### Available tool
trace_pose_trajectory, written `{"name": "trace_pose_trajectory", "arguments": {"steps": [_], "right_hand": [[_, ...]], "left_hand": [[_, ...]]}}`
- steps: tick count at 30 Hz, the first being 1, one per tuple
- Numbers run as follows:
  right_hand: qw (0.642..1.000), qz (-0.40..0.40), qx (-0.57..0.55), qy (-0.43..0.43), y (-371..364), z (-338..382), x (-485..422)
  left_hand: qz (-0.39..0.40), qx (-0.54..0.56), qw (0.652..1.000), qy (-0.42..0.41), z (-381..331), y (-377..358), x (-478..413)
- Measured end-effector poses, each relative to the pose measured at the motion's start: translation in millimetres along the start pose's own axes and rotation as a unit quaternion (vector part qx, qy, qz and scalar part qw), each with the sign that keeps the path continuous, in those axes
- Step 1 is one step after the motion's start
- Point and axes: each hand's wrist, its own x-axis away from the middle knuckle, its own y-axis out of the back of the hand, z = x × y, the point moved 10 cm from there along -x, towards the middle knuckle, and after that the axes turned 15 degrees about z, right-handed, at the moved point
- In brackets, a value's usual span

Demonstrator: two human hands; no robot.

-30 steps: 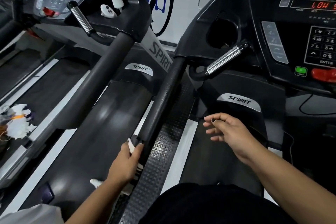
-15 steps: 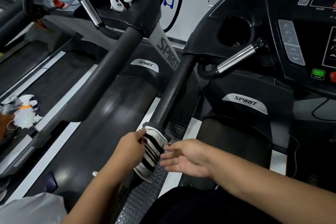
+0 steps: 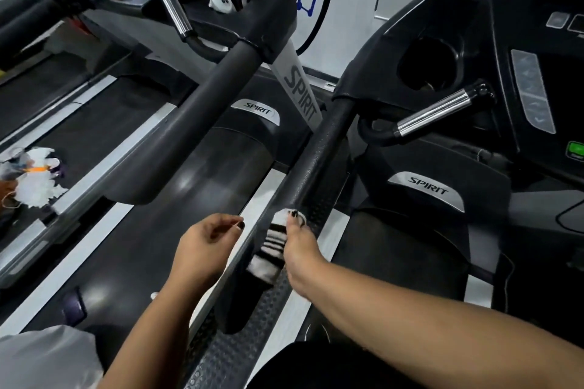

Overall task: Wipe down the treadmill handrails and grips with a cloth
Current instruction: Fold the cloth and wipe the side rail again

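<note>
Two hands work at the handrail's [image 3: 319, 151] near end. The right hand [image 3: 300, 249] grips the striped cloth [image 3: 268, 246] wrapped over it. The left hand [image 3: 202, 243] hovers just beside, loosely curled, holding nothing. A chrome grip [image 3: 436, 114] juts out farther up.

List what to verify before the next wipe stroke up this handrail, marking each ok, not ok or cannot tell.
1. Cloth on the handrail: ok, draped over its lower end.
2. Right hand grips the cloth: ok.
3. Left hand off the rail: ok, holds nothing.
4. Rail above the cloth unobstructed: ok.
5. Cloth damp and clean enough: cannot tell.
6. Chrome grip already wiped: cannot tell.
</note>
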Motion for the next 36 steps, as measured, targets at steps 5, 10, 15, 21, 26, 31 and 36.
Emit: {"name": "trace_pose_trajectory", "arguments": {"steps": [5, 10, 15, 21, 26, 31, 36], "right_hand": [[0.996, -0.079, -0.025, 0.010, 26.0, 37.9, -25.0], [0.979, -0.076, -0.178, -0.055, 24.5, 26.7, -32.2], [0.964, 0.004, -0.224, -0.143, -9.0, -36.7, -13.1], [0.963, 0.085, -0.077, -0.246, -19.6, -81.5, 25.0], [0.955, 0.037, -0.026, -0.294, -12.3, -98.5, 35.4], [0.934, 0.085, 0.014, -0.346, -8.0, -100.8, 44.1], [0.939, 0.111, -0.049, -0.323, -28.4, -73.0, 35.4]], "left_hand": [[-0.012, 0.022, 1.000, 0.001, 1.3, -3.6, 1.3], [-0.010, 0.037, 0.999, -0.008, 2.3, -6.8, -0.7], [-0.040, 0.061, 0.997, -0.023, -1.7, 2.8, -2.8], [-0.052, 0.067, 0.996, -0.015, 2.4, 12.5, -7.7], [-0.041, 0.070, 0.997, 0.003, 16.3, 4.6, -11.1], [-0.029, 0.057, 0.998, 0.000, 14.6, -1.9, -12.7], [-0.033, 0.073, 0.997, 0.001, 13.2, -0.5, -15.5]]}}
